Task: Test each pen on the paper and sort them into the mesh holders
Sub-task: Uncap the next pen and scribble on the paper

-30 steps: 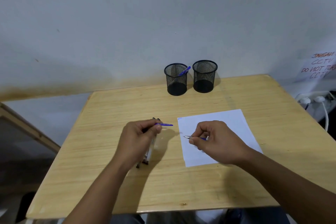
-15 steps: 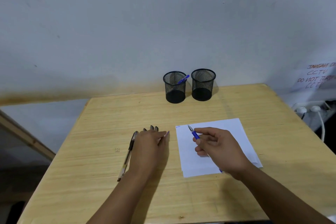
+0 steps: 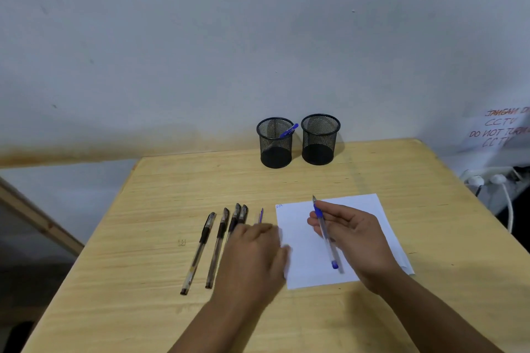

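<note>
My right hand [image 3: 354, 241] holds an uncapped blue pen [image 3: 325, 233] over the white paper [image 3: 304, 249], tip pointing away toward the wall. A small blue scribble [image 3: 279, 206] marks the paper's far left corner. My left hand [image 3: 253, 259] lies flat, palm down, at the paper's left edge, covering the lower ends of some pens. Several black pens [image 3: 200, 249] lie side by side left of it, and a blue pen cap [image 3: 261, 215] lies just beyond its fingers. Two black mesh holders stand at the back: the left holder [image 3: 275, 143] has one blue pen [image 3: 289, 130], the right holder [image 3: 319, 139] looks empty.
The wooden table [image 3: 401, 175] stands against a pale wall. A power strip with white plugs and cable [image 3: 493, 180] sits off the right edge. A paper notice [image 3: 502, 129] hangs on the wall at right. A wooden frame [image 3: 37, 218] leans at the left.
My right hand lifted the blue pen off the paper and turned its tip to point away. My left hand let go of the blue cap and slid right, uncovering the row of black pens.
</note>
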Motion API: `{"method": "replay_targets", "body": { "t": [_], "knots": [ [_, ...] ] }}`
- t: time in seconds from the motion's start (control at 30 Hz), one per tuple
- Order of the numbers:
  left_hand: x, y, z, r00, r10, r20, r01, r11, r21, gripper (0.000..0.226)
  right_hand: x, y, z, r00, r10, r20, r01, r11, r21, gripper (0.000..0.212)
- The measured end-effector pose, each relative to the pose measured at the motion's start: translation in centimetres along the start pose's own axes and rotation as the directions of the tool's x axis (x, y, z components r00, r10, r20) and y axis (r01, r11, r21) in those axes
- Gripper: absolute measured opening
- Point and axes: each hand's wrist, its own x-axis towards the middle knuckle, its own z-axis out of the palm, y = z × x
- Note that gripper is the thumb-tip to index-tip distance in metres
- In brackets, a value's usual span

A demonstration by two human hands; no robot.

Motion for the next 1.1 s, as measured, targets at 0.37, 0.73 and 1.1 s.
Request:
{"method": "replay_targets", "body": {
  "t": [0.37, 0.73, 1.1],
  "knots": [
    [-1.4, 0.6, 1.6, 0.998, 0.039, 0.053, -0.041, 0.999, 0.021, 0.043, 2.1, 0.3, 0.8, 0.981, -0.159, -0.114, 0.143, 0.981, -0.132, 0.016],
    [-1.2, 0.1, 2.3, 0.997, 0.050, 0.051, -0.052, 0.998, 0.038, 0.048, 6.2, 0.9, 3.6, 0.980, -0.159, -0.117, 0.129, 0.965, -0.226, 0.010],
    [-0.6, -0.1, 3.1, 0.997, -0.013, 0.081, 0.015, 0.999, -0.031, 0.065, 7.0, 2.2, 3.1, 0.947, -0.322, -0.001, 0.263, 0.776, -0.574, 0.021]
  ]
}}
